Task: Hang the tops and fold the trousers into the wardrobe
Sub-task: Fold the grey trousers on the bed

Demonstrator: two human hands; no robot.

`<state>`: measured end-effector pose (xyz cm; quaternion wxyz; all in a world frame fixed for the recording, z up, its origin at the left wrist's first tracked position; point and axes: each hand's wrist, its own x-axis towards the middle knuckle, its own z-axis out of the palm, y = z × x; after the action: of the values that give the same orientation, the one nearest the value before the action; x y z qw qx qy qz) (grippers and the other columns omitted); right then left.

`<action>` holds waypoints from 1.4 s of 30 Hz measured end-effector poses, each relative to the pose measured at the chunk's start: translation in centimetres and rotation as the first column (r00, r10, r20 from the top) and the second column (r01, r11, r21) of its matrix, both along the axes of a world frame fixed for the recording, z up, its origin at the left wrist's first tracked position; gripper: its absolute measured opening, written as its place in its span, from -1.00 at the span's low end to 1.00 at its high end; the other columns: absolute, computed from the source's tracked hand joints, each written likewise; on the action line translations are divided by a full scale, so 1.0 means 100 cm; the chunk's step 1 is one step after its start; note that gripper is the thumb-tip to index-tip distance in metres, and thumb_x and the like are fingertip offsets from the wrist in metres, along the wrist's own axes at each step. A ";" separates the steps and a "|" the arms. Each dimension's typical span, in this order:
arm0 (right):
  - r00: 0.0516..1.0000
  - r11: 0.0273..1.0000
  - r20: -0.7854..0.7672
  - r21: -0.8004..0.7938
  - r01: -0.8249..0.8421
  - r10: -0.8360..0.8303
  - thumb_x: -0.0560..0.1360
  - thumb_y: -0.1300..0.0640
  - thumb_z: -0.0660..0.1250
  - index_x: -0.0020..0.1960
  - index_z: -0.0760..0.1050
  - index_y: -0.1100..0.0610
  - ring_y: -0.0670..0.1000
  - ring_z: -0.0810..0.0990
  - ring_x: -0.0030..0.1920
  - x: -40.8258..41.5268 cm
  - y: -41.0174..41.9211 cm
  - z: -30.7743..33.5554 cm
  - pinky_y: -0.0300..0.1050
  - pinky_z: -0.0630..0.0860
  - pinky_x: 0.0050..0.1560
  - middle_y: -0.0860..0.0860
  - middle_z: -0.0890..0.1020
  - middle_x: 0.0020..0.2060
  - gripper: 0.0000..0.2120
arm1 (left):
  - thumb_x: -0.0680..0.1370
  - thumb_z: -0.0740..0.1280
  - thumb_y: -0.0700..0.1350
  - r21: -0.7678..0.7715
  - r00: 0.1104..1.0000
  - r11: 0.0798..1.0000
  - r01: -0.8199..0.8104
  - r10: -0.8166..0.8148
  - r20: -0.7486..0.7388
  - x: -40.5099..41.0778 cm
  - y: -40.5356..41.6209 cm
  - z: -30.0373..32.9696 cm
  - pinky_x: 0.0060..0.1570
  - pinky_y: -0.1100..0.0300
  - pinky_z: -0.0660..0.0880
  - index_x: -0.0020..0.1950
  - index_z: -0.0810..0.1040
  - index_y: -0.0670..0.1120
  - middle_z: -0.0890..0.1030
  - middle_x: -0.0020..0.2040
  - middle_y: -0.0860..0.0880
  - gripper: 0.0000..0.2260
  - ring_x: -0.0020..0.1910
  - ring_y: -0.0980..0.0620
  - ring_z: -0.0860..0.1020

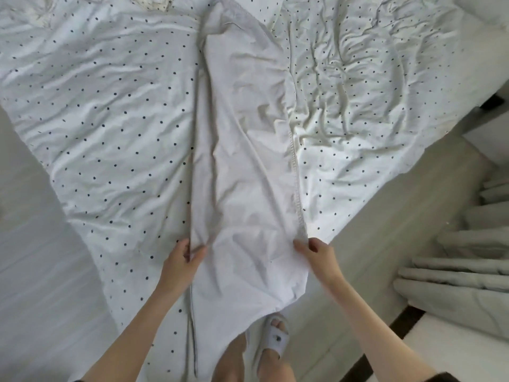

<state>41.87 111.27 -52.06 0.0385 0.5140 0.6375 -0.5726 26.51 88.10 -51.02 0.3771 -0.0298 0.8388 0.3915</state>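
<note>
A pair of pale grey-white trousers [242, 150] lies stretched lengthwise down the middle of the bed, legs doubled together, waistband at the far end and hems hanging over the near edge. My left hand [181, 263] pinches the left edge of the trousers between thumb and fingers. On the right, my right hand [316, 255] pinches the seamed edge near the bed's corner. Both hands hold the cloth at about the same height.
The bed carries a crumpled white sheet with black dots [96, 111]. Pale floor [385, 232] lies to the right, with folded grey curtains [462, 271] at the far right. My foot in a white slipper [275, 337] stands below the hems.
</note>
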 end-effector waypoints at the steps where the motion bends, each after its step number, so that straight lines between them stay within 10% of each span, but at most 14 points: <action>1: 1.000 1.000 0.004 -0.009 -0.023 0.023 0.50 0.15 0.36 -0.32 0.22 0.14 -0.05 0.18 -0.39 0.005 -0.004 -0.004 -0.28 0.10 -0.48 -0.01 0.22 -0.42 -0.64 | 0.55 0.33 -0.06 -0.016 1.000 1.000 0.009 -0.010 -0.002 0.006 -0.003 -0.002 0.06 -0.04 0.48 0.13 0.48 -0.15 0.59 0.01 -0.17 -0.78 0.01 -0.15 0.56; 5: 0.998 0.996 0.055 -0.086 -0.031 0.036 0.48 0.14 0.38 -0.12 0.37 0.14 0.00 0.42 -0.21 0.024 -0.022 -0.030 -0.18 0.34 -0.22 0.00 0.43 -0.24 -0.81 | 0.55 0.33 -0.11 -0.093 0.996 0.996 -0.008 -0.001 -0.094 0.036 -0.017 -0.014 -0.15 0.12 0.41 -0.01 0.48 -0.15 0.56 -0.17 -0.09 -0.88 -0.08 -0.16 0.54; 9: 0.992 0.943 0.041 -0.307 0.129 -0.123 0.46 0.10 0.42 0.27 0.33 0.14 0.06 0.55 0.12 0.048 -0.043 -0.056 0.00 0.54 0.06 0.01 0.50 0.13 -0.55 | 0.55 0.31 -0.16 -0.141 0.966 0.988 -0.062 0.024 -0.258 0.074 -0.035 -0.028 -0.25 0.19 0.31 -0.03 0.52 -0.17 0.56 -0.22 -0.08 -0.91 -0.20 -0.05 0.49; 16: 1.000 0.867 -0.015 -0.499 0.001 -0.010 0.48 0.02 0.39 0.28 0.40 0.14 0.11 0.60 0.09 0.069 -0.053 -0.079 0.04 0.55 0.12 0.07 0.59 0.14 -0.57 | 0.57 0.25 -0.19 -0.207 0.923 0.973 -0.099 0.012 -0.386 0.128 -0.060 -0.039 -0.29 0.24 0.26 0.02 0.55 -0.17 0.57 -0.25 0.01 -0.89 -0.23 -0.01 0.49; 22: 0.979 0.911 0.107 -0.395 -0.118 0.173 0.51 0.14 0.34 0.16 0.46 0.25 0.01 0.48 -0.30 0.096 -0.071 -0.079 -0.26 0.47 -0.45 0.08 0.52 -0.15 -0.73 | 0.56 0.26 -0.17 -0.290 0.887 0.953 -0.091 -0.055 -0.459 0.154 -0.068 -0.046 -0.21 0.09 0.33 0.02 0.37 -0.16 0.44 -0.08 -0.06 -0.89 -0.21 -0.09 0.43; 27: 0.964 0.911 0.107 -0.366 -0.188 0.242 0.49 0.20 0.35 0.15 0.46 0.23 -0.03 0.45 -0.38 0.126 -0.091 -0.089 -0.22 0.39 -0.43 0.05 0.52 -0.18 -0.75 | 0.55 0.30 -0.17 -0.317 0.914 0.948 -0.035 -0.098 -0.394 0.169 -0.085 -0.062 -0.22 0.10 0.27 -0.26 0.39 -0.25 0.45 -0.18 -0.14 -0.77 -0.23 -0.15 0.42; 37: 0.994 0.843 0.037 -0.528 0.103 -0.099 0.46 0.19 0.40 0.32 0.27 -0.01 -0.03 0.49 -0.49 0.118 -0.123 -0.115 -0.24 0.46 -0.49 0.06 0.52 -0.29 -0.49 | 0.52 0.36 -0.21 -0.045 0.982 0.999 0.001 -0.009 -0.186 0.163 -0.137 -0.074 -0.24 0.23 0.35 -0.17 0.47 -0.20 0.51 -0.27 -0.06 -0.89 -0.25 0.00 0.44; 42: 0.997 0.882 0.010 -0.465 0.077 -0.082 0.48 0.21 0.33 0.11 0.38 0.04 -0.06 0.44 -0.53 0.108 -0.117 -0.125 -0.23 0.45 -0.49 0.04 0.51 -0.28 -0.75 | 0.49 0.40 -0.15 -0.054 0.963 0.997 0.057 -0.069 -0.259 0.170 -0.142 -0.086 -0.38 0.25 0.25 -0.27 0.37 -0.19 0.40 -0.38 -0.05 -0.74 -0.36 0.00 0.32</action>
<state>52.68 99.57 -64.60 0.1336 0.5127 0.4604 -0.7122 43.50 73.91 -59.61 0.2748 0.0401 0.8904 0.3605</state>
